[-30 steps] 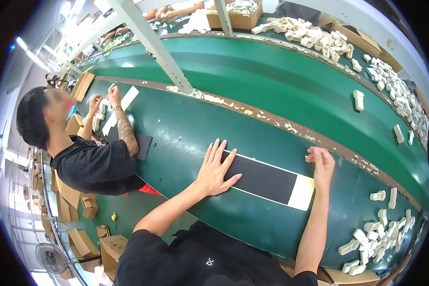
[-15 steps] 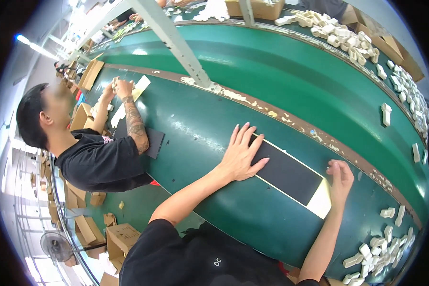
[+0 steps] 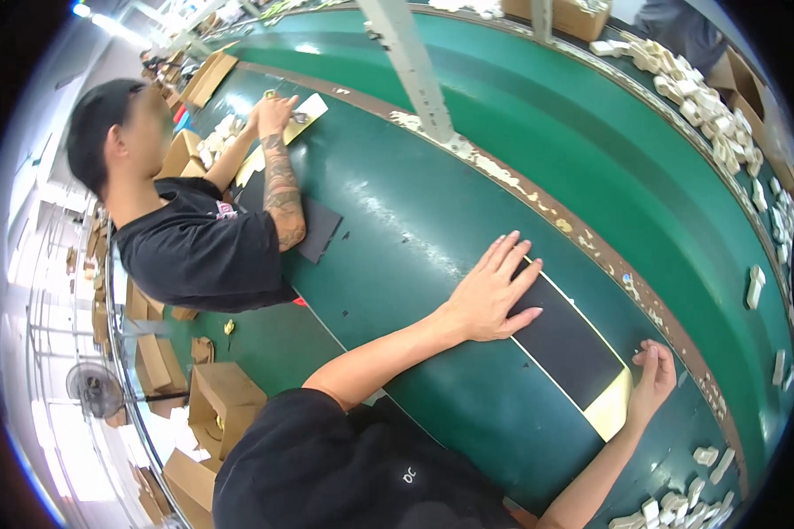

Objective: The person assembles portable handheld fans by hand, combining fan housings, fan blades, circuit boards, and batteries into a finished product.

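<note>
A long black sheet (image 3: 566, 351) with thin pale-yellow edges lies on the green work table. My left hand (image 3: 496, 293) rests flat on its far-left end, fingers spread. At the near-right end, pale-yellow backing (image 3: 610, 406) shows past the black part, folded at an angle. My right hand (image 3: 656, 379) is just beyond that end, its wrist beside the yellow flap. The right hand's fingers are curled with thumb and fingertips close together; whether something small sits between them I cannot make out.
A person at the left handles a small piece above a yellow strip (image 3: 307, 120); a dark sheet (image 3: 323, 231) lies by their elbow. White plastic parts (image 3: 670, 511) are piled at lower right. A metal post (image 3: 415, 75) stands by the green conveyor (image 3: 547, 115). More parts (image 3: 697, 101) lie beyond it.
The whole view has shifted, so table, sheet and hands appear further right and lower. My left hand stays on the sheet; the right stays by the yellow end, fingers still curled.
</note>
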The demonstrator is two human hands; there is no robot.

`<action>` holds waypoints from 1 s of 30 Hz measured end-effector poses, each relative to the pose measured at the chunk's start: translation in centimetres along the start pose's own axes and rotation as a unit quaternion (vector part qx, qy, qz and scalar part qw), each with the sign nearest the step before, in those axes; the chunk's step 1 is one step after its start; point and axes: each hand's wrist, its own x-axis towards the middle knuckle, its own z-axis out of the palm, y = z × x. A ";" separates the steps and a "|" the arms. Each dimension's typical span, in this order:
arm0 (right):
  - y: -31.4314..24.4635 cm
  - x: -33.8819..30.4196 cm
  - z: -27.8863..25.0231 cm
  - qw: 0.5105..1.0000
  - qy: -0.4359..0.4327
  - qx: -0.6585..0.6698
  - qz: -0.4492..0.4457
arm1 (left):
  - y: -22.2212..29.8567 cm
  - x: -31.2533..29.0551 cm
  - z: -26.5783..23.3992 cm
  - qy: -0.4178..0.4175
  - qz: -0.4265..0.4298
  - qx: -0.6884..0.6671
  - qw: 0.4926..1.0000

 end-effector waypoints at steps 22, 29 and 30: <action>0.5 0.0 -0.5 0.999 -0.001 0.033 -0.016 | 1.0 -0.1 -0.4 0.005 0.006 0.014 1.000; -0.2 -0.8 0.9 0.997 0.005 0.075 -0.009 | 0.9 -0.9 -0.9 -0.005 0.017 0.034 0.999; -0.4 -0.8 0.9 0.997 0.011 0.076 -0.003 | 0.9 -0.8 -0.8 0.000 0.014 0.031 0.999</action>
